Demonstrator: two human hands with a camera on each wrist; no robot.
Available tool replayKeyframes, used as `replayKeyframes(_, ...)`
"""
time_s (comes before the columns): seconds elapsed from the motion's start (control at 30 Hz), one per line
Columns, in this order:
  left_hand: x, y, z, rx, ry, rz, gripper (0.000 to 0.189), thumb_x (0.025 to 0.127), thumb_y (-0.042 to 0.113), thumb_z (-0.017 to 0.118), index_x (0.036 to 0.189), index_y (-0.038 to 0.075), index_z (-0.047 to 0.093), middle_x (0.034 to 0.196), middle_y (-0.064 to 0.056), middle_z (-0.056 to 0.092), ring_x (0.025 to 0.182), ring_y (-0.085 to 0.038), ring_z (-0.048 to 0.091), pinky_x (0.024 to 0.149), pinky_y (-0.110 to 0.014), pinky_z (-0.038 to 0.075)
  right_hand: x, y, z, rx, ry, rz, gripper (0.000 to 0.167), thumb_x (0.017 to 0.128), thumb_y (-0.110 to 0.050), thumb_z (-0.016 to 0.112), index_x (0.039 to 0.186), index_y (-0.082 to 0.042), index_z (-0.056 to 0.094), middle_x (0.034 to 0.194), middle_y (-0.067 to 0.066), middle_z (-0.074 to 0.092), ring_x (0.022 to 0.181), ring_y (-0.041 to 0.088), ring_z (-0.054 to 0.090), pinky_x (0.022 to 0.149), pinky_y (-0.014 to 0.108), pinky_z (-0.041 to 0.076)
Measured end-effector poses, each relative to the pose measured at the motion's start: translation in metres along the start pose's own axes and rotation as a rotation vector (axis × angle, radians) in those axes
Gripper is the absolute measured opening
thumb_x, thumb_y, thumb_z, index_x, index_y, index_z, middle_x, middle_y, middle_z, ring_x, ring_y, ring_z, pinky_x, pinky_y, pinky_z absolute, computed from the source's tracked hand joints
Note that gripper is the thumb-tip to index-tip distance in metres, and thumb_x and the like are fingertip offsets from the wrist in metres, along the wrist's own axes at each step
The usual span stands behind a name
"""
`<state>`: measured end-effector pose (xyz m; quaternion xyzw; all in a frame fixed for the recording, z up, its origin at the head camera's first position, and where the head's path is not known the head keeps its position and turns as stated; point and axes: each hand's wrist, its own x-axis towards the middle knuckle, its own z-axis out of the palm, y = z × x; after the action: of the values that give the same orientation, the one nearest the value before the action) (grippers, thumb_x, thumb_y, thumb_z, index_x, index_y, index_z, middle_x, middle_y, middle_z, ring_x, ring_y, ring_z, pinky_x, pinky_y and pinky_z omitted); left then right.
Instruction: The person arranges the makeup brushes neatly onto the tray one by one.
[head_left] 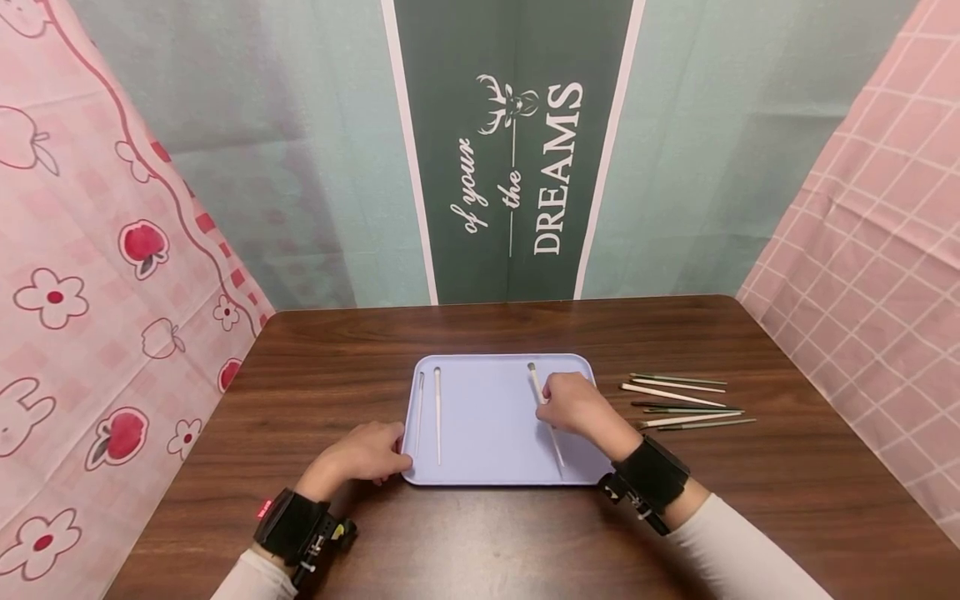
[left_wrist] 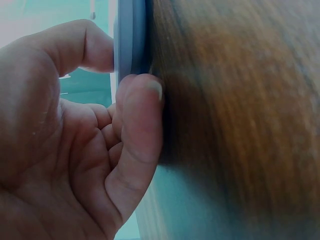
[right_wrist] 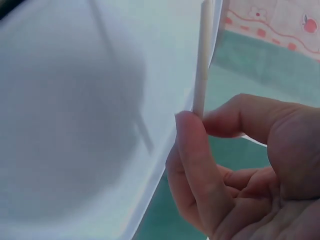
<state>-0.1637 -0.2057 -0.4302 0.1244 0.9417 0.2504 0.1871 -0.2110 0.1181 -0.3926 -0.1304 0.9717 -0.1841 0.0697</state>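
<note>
Over the right part of a lavender tray (head_left: 483, 425), my right hand (head_left: 576, 406) pinches a pale-handled paintbrush (head_left: 535, 382) between thumb and fingertips. Its bristle end points to the back, and its shadow falls on the tray in the right wrist view. My left hand (head_left: 369, 451) grips the tray's front left corner, thumb on the rim (left_wrist: 131, 35) and fingers (left_wrist: 142, 120) curled below it. On the left side of the tray lie two brushes, a thin one (head_left: 420, 408) and a white-handled one (head_left: 438, 421), side by side and lengthwise.
Several loose paintbrushes (head_left: 678, 410), with pale, green and dark handles, lie on the brown wooden table (head_left: 495, 533) to the right of the tray. Curtains with prints (head_left: 315, 167) hang behind the table and at both sides.
</note>
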Motion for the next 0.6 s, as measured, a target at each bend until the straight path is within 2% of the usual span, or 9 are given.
replayKeyframes(0.2, -0.001, 0.000, 0.000, -0.002, -0.002, -0.008, 0.017, 0.084, 0.020, 0.071, 0.083, 0.012, 0.056, 0.063, 0.000, 0.058, 0.051, -0.014, 0.058, 0.049, -0.029, 0.046, 0.006, -0.015, 0.009, 0.036, -0.020, 0.029, 0.029, 0.072, -0.009, 0.065, 0.056, -0.016, 0.041, 0.055, -0.003, 0.042, 0.053, 0.014, 0.041, 0.050, 0.025, 0.030)
replayKeyframes(0.6, -0.001, 0.000, 0.000, -0.002, 0.002, -0.004, 0.017, 0.083, 0.019, 0.070, 0.082, 0.012, 0.055, 0.062, 0.000, 0.058, 0.050, -0.014, 0.058, 0.048, -0.029, 0.046, 0.019, -0.047, 0.020, 0.074, -0.068, 0.031, 0.039, 0.076, -0.008, 0.066, 0.049, -0.017, 0.038, 0.045, -0.008, 0.033, 0.045, 0.010, 0.033, 0.047, 0.023, 0.026)
